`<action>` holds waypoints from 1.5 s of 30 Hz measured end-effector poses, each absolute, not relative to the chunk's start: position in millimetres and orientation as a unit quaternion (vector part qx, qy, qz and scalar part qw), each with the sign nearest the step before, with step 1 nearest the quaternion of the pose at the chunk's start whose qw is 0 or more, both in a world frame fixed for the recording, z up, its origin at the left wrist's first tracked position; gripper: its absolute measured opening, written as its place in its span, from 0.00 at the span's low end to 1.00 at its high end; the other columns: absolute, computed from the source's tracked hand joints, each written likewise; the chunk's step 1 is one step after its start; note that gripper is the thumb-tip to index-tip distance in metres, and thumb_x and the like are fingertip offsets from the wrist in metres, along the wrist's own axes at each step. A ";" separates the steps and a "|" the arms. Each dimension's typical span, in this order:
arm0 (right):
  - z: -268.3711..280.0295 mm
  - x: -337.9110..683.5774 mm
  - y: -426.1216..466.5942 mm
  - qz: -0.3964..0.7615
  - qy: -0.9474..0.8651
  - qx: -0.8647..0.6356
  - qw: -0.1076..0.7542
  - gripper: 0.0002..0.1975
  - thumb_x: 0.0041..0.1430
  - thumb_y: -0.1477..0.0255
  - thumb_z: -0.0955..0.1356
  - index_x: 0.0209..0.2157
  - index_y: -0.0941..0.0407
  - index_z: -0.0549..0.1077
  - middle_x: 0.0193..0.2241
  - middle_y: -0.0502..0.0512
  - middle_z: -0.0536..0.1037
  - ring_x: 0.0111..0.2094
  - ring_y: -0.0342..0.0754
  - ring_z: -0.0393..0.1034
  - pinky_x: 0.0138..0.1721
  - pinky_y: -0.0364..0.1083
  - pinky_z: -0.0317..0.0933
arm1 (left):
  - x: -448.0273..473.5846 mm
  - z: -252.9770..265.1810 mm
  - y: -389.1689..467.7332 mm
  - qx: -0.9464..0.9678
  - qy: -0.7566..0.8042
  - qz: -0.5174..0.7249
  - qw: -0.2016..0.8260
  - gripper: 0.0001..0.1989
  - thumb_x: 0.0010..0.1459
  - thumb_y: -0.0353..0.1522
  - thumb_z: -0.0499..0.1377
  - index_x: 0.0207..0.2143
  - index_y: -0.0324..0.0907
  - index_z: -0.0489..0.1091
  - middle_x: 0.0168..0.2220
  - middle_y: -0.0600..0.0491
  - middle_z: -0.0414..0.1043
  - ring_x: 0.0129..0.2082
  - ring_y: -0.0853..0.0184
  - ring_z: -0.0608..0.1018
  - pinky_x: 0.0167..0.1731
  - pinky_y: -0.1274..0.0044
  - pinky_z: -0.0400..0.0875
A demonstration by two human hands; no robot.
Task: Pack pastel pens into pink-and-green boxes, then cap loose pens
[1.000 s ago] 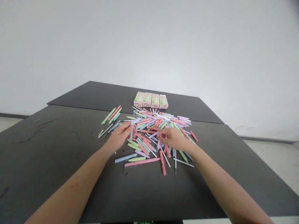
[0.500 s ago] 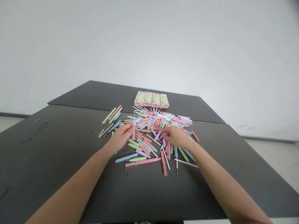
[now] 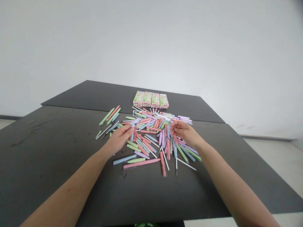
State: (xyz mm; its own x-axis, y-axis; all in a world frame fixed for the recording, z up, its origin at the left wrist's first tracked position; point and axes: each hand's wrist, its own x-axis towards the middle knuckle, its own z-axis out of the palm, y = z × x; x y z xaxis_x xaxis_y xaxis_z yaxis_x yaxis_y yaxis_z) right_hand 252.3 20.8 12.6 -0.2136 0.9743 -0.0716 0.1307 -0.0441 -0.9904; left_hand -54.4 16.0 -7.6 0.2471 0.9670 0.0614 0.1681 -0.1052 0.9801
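1. Pens (image 3: 106, 117): lie slantwise, beyond left hand and to its left.
2. Left hand (image 3: 120, 136): pinches blue pen part (image 3: 132, 132) between thumb and fingers, long axis near upright in view.
3. Pen pile (image 3: 153, 128): spreads between hands, boxes (image 3: 151, 100) just beyond. Purple pieces (image 3: 160, 138) sit left of right fingertips, long axes pointing away from body, nearer right hand.
4. Right hand (image 3: 186, 132): curls loosely over pile's right side; cannot tell if gripping anything.
5. Black table (image 3: 236, 164): leaves moving room rightward and toward near edge.
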 end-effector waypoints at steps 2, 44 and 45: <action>11.8 251.7 17.1 0.524 -0.597 -0.485 0.366 0.11 0.48 0.76 0.63 0.37 0.56 0.66 0.32 0.52 0.71 0.29 0.44 0.69 0.31 0.44 0.63 | -54.7 -8.1 16.1 0.628 0.463 0.406 0.476 0.19 0.57 0.47 0.56 0.37 0.40 0.73 0.27 0.52 0.74 0.28 0.64 0.76 0.31 0.74 0.70; 20.6 280.1 20.7 0.207 -0.741 -0.612 0.183 0.15 0.50 0.74 0.63 0.35 0.56 0.80 0.19 0.47 0.69 0.20 0.42 0.58 0.25 0.42 0.50 | -16.1 27.7 3.9 0.676 0.480 0.383 0.407 0.17 0.60 0.44 0.53 0.34 0.41 0.72 0.30 0.51 0.75 0.31 0.63 0.76 0.31 0.74 0.69; 20.8 280.3 20.7 0.202 -0.743 -0.612 0.180 0.14 0.50 0.74 0.63 0.34 0.56 0.79 0.20 0.47 0.71 0.21 0.42 0.59 0.26 0.42 0.50 | -11.7 29.0 3.2 0.673 0.481 0.388 0.407 0.16 0.60 0.43 0.53 0.34 0.41 0.72 0.30 0.51 0.75 0.31 0.63 0.76 0.32 0.74 0.70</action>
State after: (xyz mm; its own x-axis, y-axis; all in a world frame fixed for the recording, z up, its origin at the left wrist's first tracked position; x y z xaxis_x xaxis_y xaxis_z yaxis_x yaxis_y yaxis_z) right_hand 280.3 20.7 20.8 -0.1852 0.9825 0.0204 0.8371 0.1686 -0.5204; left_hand -11.7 3.2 29.0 0.2372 0.9626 0.1307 0.3322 -0.2068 0.9203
